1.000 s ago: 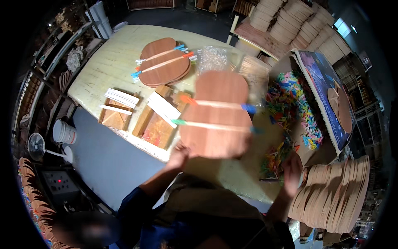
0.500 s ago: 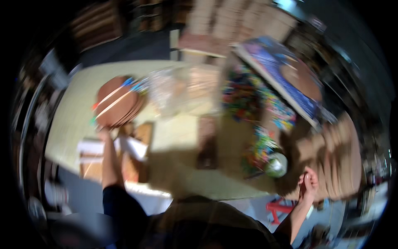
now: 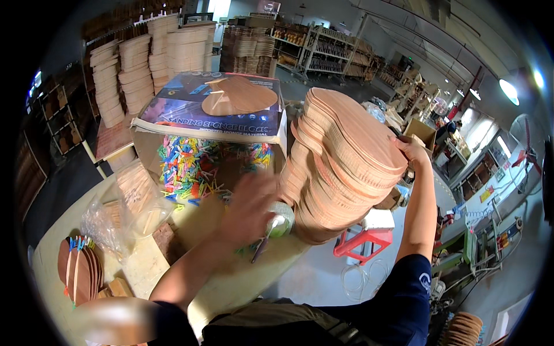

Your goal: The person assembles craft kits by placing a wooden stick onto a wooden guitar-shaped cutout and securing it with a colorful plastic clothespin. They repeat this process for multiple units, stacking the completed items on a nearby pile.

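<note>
A tall stack of thin, guitar-shaped wooden boards [image 3: 340, 167] stands on the right side of the table. My right hand [image 3: 412, 151] is closed at the right edge of the topmost board [image 3: 358, 124], thumb on its upper face; the other fingers are partly hidden. My left hand [image 3: 251, 202] is smeared by motion in front of the stack, and its fingers cannot be read. Behind it lies a heap of small coloured plastic clips [image 3: 190, 167]. Beside its wrist is a round clear-and-green object [image 3: 281, 220], with a dark, thin stick-like thing [image 3: 261, 249] below.
A blue printed carton [image 3: 213, 124] bears another guitar-shaped board [image 3: 248, 97]. Clipped brown boards [image 3: 81, 271] lie at the far left near a clear plastic bag [image 3: 104, 228]. A red stool [image 3: 363, 242] stands right of the table. More board stacks [image 3: 135, 75] rise behind.
My view has swung to the right. My left hand has left the clipped brown boards and come across toward the stack. My right hand has come up to the top board's edge.
</note>
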`<state>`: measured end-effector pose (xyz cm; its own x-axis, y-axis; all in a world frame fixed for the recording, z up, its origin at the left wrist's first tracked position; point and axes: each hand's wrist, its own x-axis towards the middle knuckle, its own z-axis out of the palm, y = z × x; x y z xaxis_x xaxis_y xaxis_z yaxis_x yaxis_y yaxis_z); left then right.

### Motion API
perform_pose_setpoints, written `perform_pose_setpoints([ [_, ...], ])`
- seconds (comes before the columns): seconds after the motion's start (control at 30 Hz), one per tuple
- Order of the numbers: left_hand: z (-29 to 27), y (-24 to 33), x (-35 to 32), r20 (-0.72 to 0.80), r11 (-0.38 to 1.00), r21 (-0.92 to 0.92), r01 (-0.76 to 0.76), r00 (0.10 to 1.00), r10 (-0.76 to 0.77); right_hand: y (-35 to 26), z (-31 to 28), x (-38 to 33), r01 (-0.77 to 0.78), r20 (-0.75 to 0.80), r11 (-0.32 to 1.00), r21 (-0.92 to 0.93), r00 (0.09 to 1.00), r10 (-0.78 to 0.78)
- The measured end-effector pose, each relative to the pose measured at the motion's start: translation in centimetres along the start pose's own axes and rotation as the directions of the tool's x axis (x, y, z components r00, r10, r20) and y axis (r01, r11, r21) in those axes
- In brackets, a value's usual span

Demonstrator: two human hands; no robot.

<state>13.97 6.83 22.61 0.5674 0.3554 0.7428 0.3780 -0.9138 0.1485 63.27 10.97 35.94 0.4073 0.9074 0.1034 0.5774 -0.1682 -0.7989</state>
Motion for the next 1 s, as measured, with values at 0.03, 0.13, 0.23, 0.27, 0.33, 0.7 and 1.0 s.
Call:
perform_pose_setpoints([
  [0.03,0.4,1.8,3.9,0.080,0.995,0.024,-0.094,0.993,0.092,0.6,-0.3,0.8,0.002,-0.010,1.000,-0.005,1.000,-0.002],
  [0.13,2.7,3.6,11.0,-0.017,0.977,0.003,-0.214,0.977,0.214,0.2,1.2,2.2,0.036,-0.017,0.999,-0.028,0.999,-0.037],
  [0.23,5.4,3.4,12.8,-0.058,0.979,-0.112,-0.171,0.985,0.165,-0.3,1.4,2.1,0.078,-0.071,0.994,0.077,0.995,-0.073],
  [0.27,6.0,3.3,13.0,-0.067,0.976,-0.156,-0.150,0.988,0.141,-0.3,0.7,2.0,0.133,-0.102,0.985,0.109,0.987,-0.122],
  [0.33,5.7,3.0,13.1,-0.068,0.973,-0.148,-0.179,0.983,0.171,-0.9,-0.5,1.3,0.342,-0.253,0.898,0.279,0.928,-0.275],
  [0.7,-1.7,1.5,-1.6,-0.145,0.361,-0.902,0.239,0.618,-0.773,-6.7,19.6,-18.8,0.546,-0.403,0.742,0.389,0.825,-0.396],
  [1.0,-2.9,7.2,-32.8,-0.301,0.176,-0.831,0.527,-0.160,-0.940,2.7,42.9,-23.8,0.789,0.710,0.611,0.062,0.395,-0.583],
])
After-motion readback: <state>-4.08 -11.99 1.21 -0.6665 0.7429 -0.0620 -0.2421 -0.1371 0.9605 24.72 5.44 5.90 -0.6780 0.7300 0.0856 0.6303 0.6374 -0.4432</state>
